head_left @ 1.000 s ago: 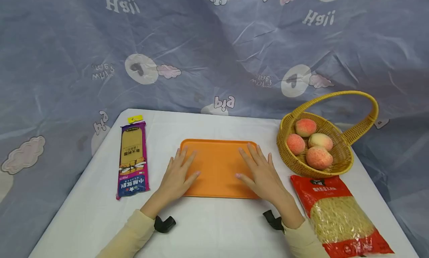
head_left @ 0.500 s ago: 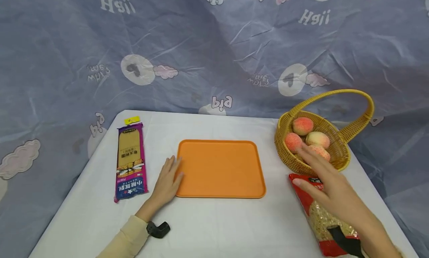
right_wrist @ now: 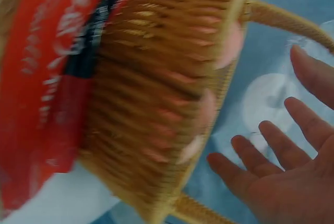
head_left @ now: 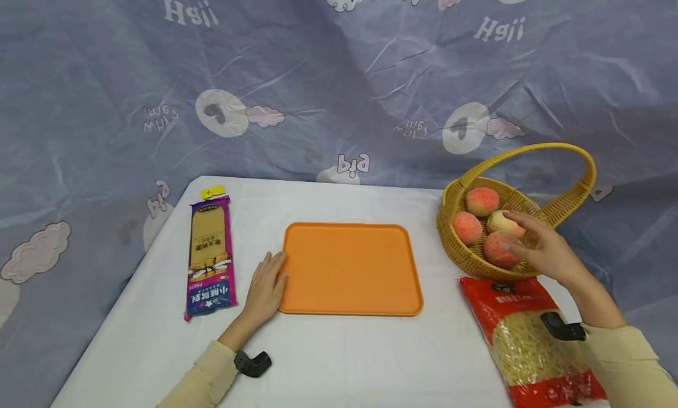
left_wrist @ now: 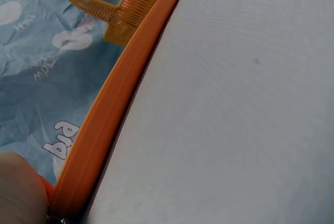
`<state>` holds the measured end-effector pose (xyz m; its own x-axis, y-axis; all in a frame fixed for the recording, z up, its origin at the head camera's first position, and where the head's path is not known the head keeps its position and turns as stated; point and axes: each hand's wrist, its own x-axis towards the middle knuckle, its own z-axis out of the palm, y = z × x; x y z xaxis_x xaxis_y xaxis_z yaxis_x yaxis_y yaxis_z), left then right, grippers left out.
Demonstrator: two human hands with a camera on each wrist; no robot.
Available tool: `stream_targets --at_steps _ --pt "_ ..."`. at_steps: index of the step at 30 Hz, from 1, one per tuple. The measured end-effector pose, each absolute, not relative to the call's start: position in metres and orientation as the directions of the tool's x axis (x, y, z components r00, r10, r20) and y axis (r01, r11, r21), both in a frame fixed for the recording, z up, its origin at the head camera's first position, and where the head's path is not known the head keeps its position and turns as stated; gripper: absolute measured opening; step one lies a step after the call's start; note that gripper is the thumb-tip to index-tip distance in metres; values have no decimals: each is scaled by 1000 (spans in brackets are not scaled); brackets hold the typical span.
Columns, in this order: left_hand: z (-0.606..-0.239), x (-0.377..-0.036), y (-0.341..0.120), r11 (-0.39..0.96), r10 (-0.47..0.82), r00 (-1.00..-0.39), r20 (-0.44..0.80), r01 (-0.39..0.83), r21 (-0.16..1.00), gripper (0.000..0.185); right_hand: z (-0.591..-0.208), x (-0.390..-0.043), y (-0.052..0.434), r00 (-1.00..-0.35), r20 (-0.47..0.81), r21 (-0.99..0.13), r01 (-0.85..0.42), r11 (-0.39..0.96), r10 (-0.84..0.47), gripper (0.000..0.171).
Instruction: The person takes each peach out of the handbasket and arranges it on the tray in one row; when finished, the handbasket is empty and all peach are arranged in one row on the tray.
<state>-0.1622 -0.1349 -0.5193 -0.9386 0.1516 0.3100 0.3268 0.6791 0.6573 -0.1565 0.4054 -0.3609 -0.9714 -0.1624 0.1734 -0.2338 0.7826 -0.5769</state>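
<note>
Right hand: the right hand (head_left: 548, 252) reaches over the near rim of the basket (head_left: 461, 261), fingers spread and nearly straight, nothing clasped in them.
Right-hand grip: in the right wrist view the fingers (right_wrist: 271, 153) stand apart from one another, palm bare; that view is blurred, so whether a fingertip touches fruit I cannot tell from it.
Peaches: four peaches lie in the basket; the nearest peach (head_left: 498, 250) sits just under and to the left of the fingertips, a paler peach (head_left: 500, 221) lies by the forefinger, seemingly touched or nearly so.
Other peaches: one peach (head_left: 467, 227) lies at the basket's left side, another peach (head_left: 482, 201) at the back, both apart from the hand.
Left hand: the left hand (head_left: 266, 287) rests flat on the table (head_left: 344, 361), fingers straight, fingertips against the left edge of the orange tray (head_left: 349, 269).
Left wrist view: it shows the tray's rim (left_wrist: 112, 112) close up, a bit of the hand at the lower left.
Red noodle bag: the red noodle bag (head_left: 529, 343) lies in front of the basket, beneath the right forearm.
Purple pasta pack: the purple pasta pack (head_left: 209, 256) lies lengthwise left of the left hand, near but not touching.
Backdrop: a printed blue cloth (head_left: 318, 84) hangs behind the table.
</note>
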Motion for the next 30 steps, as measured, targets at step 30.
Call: stream_targets --at_steps 30 --pt "-516 -161 -133 689 125 -940 317 312 654 46 -414 -192 431 -982 126 -310 -171 935 -138 72"
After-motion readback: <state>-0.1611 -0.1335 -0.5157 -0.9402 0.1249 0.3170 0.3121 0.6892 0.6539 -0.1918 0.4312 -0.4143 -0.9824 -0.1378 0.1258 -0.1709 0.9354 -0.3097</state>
